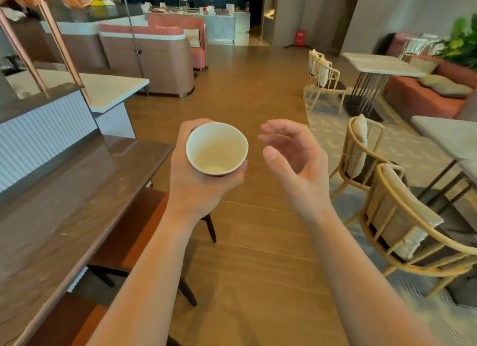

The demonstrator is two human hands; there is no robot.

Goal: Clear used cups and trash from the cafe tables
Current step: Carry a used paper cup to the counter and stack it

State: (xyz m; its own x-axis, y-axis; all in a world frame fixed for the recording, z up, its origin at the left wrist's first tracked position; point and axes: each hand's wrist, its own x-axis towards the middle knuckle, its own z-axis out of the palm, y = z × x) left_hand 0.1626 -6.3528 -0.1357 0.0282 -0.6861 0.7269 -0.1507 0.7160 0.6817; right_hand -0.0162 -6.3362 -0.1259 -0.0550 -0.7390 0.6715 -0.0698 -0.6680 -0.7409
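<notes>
My left hand grips a paper cup from below and behind, its fingers wrapped round the wall. The cup is white inside with a red outside at the bottom edge, it is held upright, and only a faint residue shows at its bottom. My right hand hovers just to the right of the cup with its fingers loosely curved and nothing in it. Both hands are raised over the wooden floor in the aisle.
A long brown counter runs along the left with dark stools under it. Rattan chairs and marble-topped tables stand on the right. The wooden aisle leads ahead to pink booths and a service counter.
</notes>
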